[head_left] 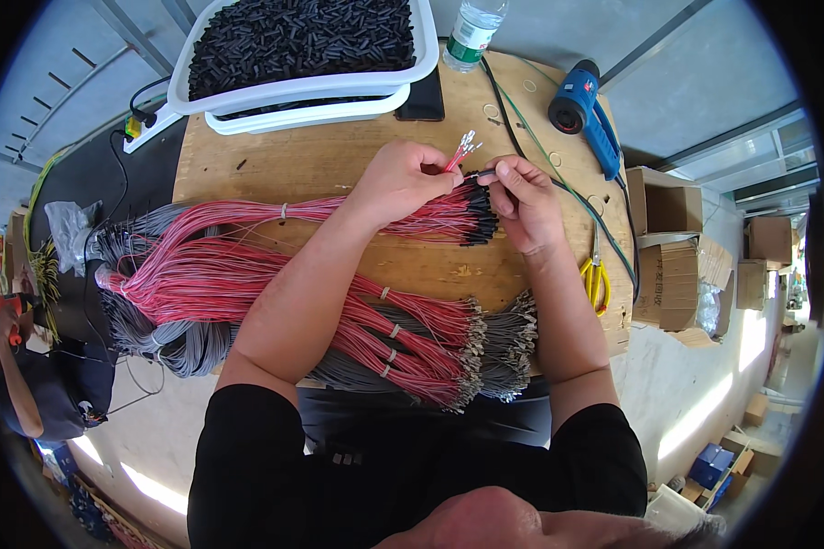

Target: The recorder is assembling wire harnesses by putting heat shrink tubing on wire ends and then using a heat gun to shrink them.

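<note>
Several red-and-white wires with bare metal ends stick up from my left hand, whose fingers are closed around them. Just to the right, my right hand pinches a short black sleeve between thumb and forefinger, at the end of a wire. Below both hands lies a tied bundle of red wires, many ending in black sleeves. Closer to me, under my left forearm, more red wire bundles and grey cables end in metal connectors.
A white tub heaped with black sleeves stands at the back left, by a dark phone. Behind are a water bottle and a blue heat gun. Yellow-handled scissors lie right. Another person's arm shows at left.
</note>
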The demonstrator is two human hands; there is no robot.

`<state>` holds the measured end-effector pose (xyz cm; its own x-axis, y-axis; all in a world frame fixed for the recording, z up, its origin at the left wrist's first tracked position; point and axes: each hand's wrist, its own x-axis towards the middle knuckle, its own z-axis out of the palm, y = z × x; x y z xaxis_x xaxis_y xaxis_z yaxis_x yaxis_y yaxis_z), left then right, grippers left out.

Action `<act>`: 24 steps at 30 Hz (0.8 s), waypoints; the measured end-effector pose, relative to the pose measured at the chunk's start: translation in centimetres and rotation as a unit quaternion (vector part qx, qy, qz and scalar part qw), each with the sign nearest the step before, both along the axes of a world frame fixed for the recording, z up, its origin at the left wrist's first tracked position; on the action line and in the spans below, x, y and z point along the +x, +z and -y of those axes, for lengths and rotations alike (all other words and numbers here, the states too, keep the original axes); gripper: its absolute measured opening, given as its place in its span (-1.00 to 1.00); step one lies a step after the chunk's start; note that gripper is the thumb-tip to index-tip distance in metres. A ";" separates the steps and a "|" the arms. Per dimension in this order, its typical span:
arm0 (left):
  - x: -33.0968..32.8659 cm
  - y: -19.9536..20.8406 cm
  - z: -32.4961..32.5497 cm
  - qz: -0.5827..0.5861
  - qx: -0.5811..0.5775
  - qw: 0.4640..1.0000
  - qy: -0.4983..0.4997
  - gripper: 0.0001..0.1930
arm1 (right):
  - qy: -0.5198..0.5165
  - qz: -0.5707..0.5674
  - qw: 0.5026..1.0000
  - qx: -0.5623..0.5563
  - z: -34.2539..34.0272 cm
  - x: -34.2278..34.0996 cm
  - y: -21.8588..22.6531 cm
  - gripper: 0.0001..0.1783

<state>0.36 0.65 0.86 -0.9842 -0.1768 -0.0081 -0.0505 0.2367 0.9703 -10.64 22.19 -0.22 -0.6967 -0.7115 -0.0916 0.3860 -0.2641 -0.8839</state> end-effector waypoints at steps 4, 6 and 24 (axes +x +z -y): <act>0.0 0.2 -0.2 0.006 0.026 1.000 -0.008 -0.71 | 0.012 0.012 1.000 -0.009 -0.3 -0.2 -0.1 -0.79; 0.1 0.4 -0.2 0.007 0.027 1.000 -0.010 -0.71 | 0.008 0.026 0.999 -0.022 -0.2 0.0 0.0 -0.83; -0.1 0.1 0.1 0.028 0.030 0.999 -0.027 -0.74 | 0.021 -0.010 1.000 0.012 0.2 0.4 0.3 -0.89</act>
<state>0.31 0.58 0.92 -0.9901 -0.1205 -0.0717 -0.0931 0.1827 0.9787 -10.21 21.97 0.11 -0.6676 -0.7382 -0.0964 0.3795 -0.2260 -0.8972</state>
